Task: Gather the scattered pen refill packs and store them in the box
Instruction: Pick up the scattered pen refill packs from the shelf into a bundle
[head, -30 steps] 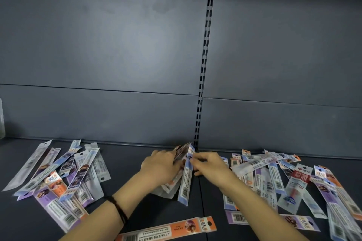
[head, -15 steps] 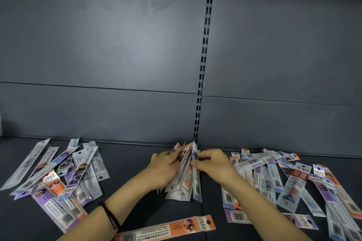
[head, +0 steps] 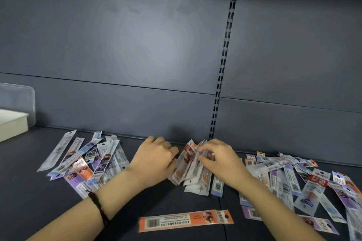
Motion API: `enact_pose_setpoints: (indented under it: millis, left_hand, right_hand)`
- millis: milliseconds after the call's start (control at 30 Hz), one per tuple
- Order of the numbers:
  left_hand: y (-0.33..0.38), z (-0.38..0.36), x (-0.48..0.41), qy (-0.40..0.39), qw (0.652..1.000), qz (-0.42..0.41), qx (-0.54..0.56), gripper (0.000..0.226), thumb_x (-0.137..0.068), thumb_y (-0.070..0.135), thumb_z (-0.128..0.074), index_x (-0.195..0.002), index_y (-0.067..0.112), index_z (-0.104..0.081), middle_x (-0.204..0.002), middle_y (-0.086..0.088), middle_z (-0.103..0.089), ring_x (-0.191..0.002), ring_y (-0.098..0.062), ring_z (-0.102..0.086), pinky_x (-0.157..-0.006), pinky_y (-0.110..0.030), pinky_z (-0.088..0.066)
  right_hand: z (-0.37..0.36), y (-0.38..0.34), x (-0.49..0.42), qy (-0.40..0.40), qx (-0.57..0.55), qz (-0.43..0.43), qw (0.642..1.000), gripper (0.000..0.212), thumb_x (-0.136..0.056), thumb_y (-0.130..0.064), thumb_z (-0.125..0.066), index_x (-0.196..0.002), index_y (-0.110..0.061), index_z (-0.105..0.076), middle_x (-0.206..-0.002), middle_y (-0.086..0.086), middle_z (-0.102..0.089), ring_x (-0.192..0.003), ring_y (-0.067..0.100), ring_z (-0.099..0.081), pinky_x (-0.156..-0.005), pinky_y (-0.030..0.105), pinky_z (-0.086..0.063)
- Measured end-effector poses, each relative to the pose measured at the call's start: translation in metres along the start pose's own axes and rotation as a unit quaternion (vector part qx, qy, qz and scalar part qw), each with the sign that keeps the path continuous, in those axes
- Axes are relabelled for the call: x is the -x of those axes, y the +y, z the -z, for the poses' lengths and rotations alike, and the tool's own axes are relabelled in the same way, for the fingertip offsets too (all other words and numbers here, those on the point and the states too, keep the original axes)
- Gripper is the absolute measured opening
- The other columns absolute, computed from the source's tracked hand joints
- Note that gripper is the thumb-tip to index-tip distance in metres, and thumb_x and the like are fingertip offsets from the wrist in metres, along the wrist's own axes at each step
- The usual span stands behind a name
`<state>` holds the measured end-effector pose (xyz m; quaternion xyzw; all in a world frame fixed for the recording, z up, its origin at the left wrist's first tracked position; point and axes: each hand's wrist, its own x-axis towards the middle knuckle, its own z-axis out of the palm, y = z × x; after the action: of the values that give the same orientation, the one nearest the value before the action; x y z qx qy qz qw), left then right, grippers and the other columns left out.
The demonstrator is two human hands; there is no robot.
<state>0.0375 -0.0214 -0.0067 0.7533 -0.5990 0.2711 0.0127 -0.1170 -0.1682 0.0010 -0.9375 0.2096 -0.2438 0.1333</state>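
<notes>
Refill packs bundle (head: 191,166), long axis leaning away, left hand (head: 154,160) curled alongside, right hand (head: 219,160) pinching its top

Dark slate-grey metal shelf (head: 49,191) and back panel, long orange plastic refill pack (head: 186,220) with white barcode strip nearest the camera, beside it scattered purple, pale blue and clear packs (head: 82,160) printed with barcodes, black braided wristband (head: 99,208), translucent box (head: 18,101).

Box (head: 11,125) far left; packs (head: 82,164) scattered rightward on shelf (head: 29,191).
</notes>
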Motion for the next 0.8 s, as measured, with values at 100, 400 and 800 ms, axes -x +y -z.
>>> enact_pose_setpoints:
  millis: [100, 400, 800]
  left_hand:
    - [-0.029, 0.005, 0.023, 0.01, 0.999, -0.02, -0.048, 0.035, -0.08, 0.039, -0.038, -0.086, 0.024, -0.069, -0.078, 0.003, -0.068, -0.076, -0.022, -0.063, -0.068, -0.036, -0.05]
    - [-0.147, 0.003, 0.084, 0.032, 0.996, 0.085, 0.006, 0.041, -0.083, 0.042, -0.039, -0.111, 0.031, -0.067, -0.103, 0.007, -0.071, -0.091, -0.02, -0.066, -0.076, -0.034, -0.052]
    - [-0.196, -0.022, 0.081, 0.094, 0.696, 0.304, 0.643, 0.026, -0.096, 0.011, -0.05, -0.114, 0.025, -0.062, -0.109, -0.002, -0.068, -0.099, -0.017, -0.064, -0.086, -0.036, -0.051]
  right_hand:
    - [-0.005, -0.034, -0.002, -0.03, 0.026, 0.041, 0.998, 0.027, -0.091, -0.035, -0.058, -0.115, -0.028, -0.066, -0.115, -0.01, -0.059, -0.105, 0.009, -0.056, -0.087, 0.029, -0.049]
    - [-0.046, -0.144, -0.028, -0.118, 0.022, 0.036, 0.992, 0.039, -0.089, -0.049, -0.056, -0.124, -0.031, -0.059, -0.126, -0.009, -0.058, -0.114, 0.01, -0.055, -0.089, 0.029, -0.046]
    - [-0.128, -0.222, -0.086, -0.157, 0.042, -0.167, 0.972, 0.045, -0.074, -0.059, -0.067, -0.068, -0.021, -0.046, -0.086, 0.0, -0.057, -0.075, 0.02, -0.055, -0.05, 0.028, -0.036]
